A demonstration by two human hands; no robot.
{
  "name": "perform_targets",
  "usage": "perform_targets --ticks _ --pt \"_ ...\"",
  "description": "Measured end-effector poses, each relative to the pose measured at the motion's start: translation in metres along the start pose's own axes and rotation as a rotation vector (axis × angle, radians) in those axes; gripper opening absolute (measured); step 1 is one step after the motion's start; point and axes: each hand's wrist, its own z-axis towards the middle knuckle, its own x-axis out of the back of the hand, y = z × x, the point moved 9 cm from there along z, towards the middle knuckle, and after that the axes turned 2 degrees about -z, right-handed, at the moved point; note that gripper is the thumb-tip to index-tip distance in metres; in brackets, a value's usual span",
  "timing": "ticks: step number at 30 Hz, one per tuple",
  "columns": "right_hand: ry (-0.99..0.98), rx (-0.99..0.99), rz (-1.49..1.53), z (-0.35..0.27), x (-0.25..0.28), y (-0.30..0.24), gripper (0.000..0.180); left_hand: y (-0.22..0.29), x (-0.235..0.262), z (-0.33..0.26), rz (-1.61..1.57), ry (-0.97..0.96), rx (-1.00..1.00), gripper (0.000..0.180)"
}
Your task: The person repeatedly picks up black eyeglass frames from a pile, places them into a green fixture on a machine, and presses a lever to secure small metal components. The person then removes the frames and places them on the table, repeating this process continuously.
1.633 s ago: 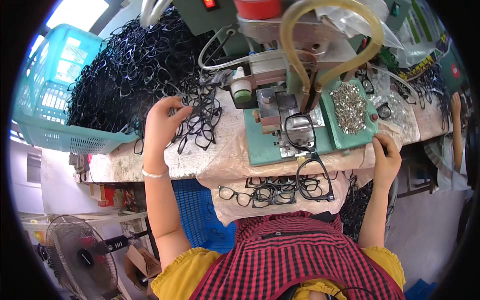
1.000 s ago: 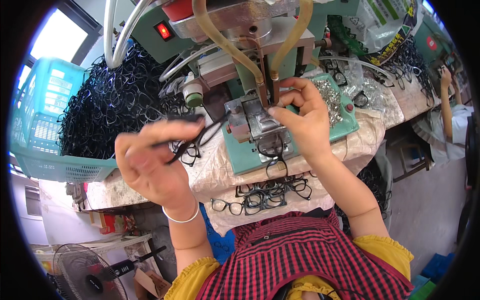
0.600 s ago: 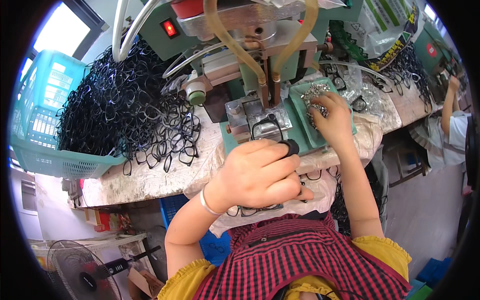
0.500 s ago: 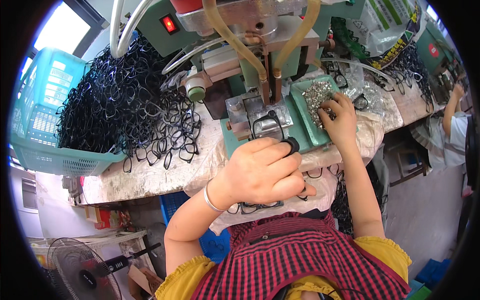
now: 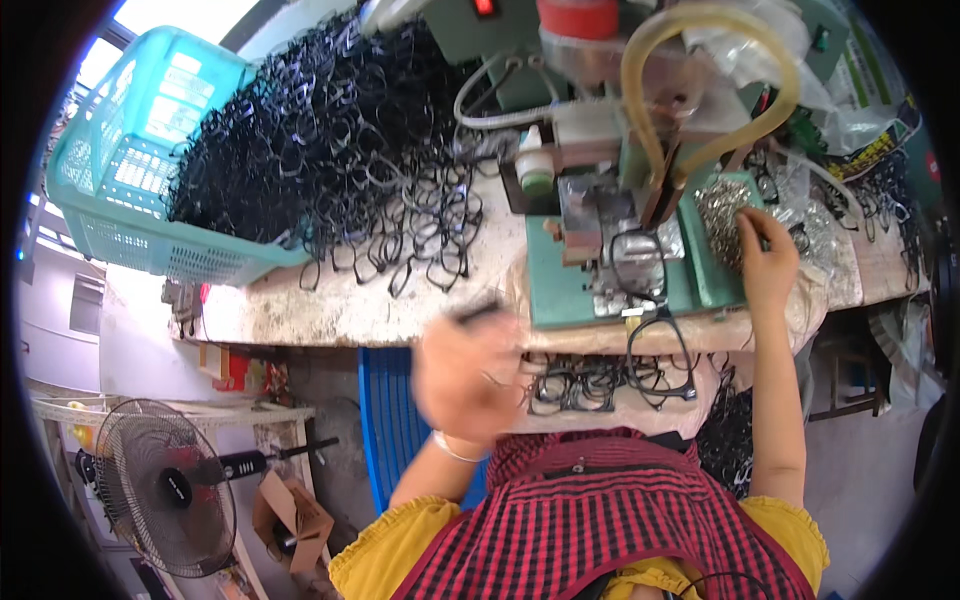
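Observation:
A black eyeglass frame point(image 5: 690, 385) stays at the machine's metal jig, one rim up against it and the other hanging over the table edge. To the left of it, my left hand point(image 5: 468, 375) is smeared by motion, apart from the frame. A dark piece point(image 5: 478, 311) shows at its fingertips; whether it is worn or held cannot be told. My right hand point(image 5: 768, 268) is at the right side of a green tray point(image 5: 722, 290), thumb and fingers drawn together beside a heap of tiny silvery metal parts point(image 5: 722, 212). Anything between those fingers is too small to see.
The green machine base point(image 5: 560, 300) carries a yellowish looped hose point(image 5: 708, 18) above the jig. A big pile of black eyeglass frames point(image 5: 330, 130) spills from a turquoise basket point(image 5: 200, 258) at left. More frames point(image 5: 570, 385) lie on cloth before me. A fan point(image 5: 165, 490) stands lower left.
My left hand has let go of the eyeglass frame and swung left, away from the machine. The right hand stays at the tray of metal parts. The whole view has shifted left.

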Motion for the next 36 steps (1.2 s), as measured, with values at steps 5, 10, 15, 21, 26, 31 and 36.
perform_targets --ticks 5,10,15,21,26,31,36 --pt "-0.078 -0.08 0.13 -0.003 -0.005 0.003 0.015 -0.094 0.015 0.055 0.38 -0.128 0.177 0.009" --pt "-0.081 -0.063 0.18 0.01 -0.018 -0.026 0.017 -0.245 -0.081 -0.016 0.873 -0.795 0.279 0.029" --pt "-0.14 -0.091 0.19 0.004 -0.015 -0.019 0.016 -0.273 -0.078 0.042 0.778 -0.943 0.524 0.022" --pt "-0.078 -0.169 0.192 -0.005 0.001 0.015 0.017 -0.244 -0.084 0.154 0.604 -1.137 0.28 0.034" --pt "-0.042 -0.257 0.155 -0.038 0.014 0.013 0.014 -0.28 -0.066 0.127 0.489 -1.119 0.571 0.03" --pt "-0.198 0.009 0.365 -0.02 0.01 -0.082 0.013 -0.238 -0.052 0.123 0.189 -0.719 0.832 0.032" --pt "-0.146 -0.075 0.664 -0.006 -0.041 -0.109 0.039 -0.247 -0.052 0.024 0.036 -0.411 0.933 0.042"
